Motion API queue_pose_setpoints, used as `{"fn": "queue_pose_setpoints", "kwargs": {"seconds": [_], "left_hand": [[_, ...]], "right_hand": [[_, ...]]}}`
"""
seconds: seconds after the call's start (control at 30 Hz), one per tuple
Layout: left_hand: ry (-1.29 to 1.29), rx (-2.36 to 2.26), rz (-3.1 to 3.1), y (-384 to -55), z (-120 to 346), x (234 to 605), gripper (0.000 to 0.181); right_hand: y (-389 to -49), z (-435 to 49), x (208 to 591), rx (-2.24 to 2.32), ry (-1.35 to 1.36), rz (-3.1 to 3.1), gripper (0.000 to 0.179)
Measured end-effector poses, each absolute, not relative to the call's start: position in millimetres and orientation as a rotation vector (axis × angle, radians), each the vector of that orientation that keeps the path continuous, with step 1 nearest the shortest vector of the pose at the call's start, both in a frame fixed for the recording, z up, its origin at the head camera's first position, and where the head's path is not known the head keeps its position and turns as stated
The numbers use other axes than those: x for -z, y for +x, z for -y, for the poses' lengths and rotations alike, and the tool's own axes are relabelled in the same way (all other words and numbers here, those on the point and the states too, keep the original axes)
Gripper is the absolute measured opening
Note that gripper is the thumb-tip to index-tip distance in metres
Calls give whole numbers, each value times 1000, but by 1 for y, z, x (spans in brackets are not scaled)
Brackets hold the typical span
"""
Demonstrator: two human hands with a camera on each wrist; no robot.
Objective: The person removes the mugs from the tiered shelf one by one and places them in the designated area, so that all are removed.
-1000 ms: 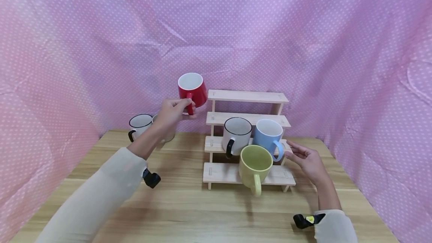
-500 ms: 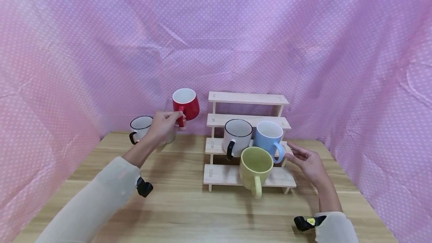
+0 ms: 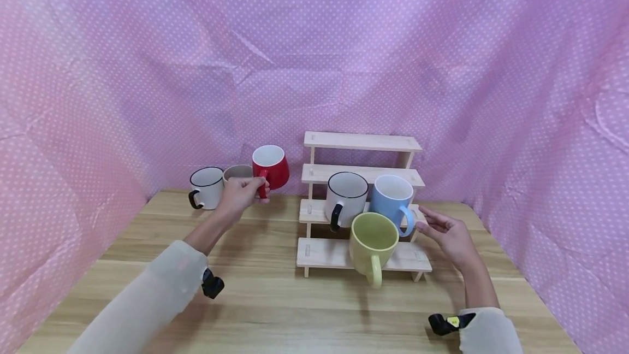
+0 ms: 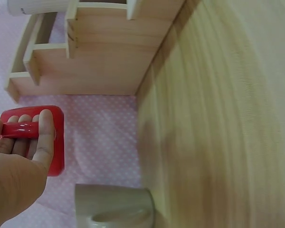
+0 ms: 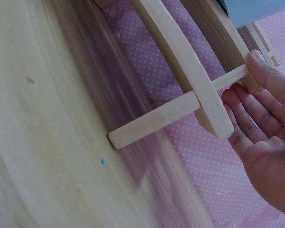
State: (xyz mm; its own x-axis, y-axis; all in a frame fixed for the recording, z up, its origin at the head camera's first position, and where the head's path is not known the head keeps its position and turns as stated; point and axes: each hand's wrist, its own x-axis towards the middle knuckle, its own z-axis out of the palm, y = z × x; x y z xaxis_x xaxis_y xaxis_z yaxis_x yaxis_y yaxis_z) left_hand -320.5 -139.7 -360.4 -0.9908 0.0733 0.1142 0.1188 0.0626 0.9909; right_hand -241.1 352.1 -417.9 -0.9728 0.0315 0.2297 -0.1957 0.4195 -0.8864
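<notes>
Hanging behind everything, a dotted cloth backed the bench and its stepped wooden rack. The right hand pinched one end of the rack between thumb and fingers. The left hand held the red mug in midair, between rack and taupe mug — fingers curled round its handle. It had sunk since a second earlier — bound, I judged, for the bench.
</notes>
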Motion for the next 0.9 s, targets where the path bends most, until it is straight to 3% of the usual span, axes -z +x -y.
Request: {"fn": "queue_pose_setpoints", "kwargs": {"seconds": [0.9], "left_hand": [[-20, 2153, 2274, -345, 142, 438, 35]], "right_hand": [[-243, -354, 419, -1567, 109, 2487, 60]]}}
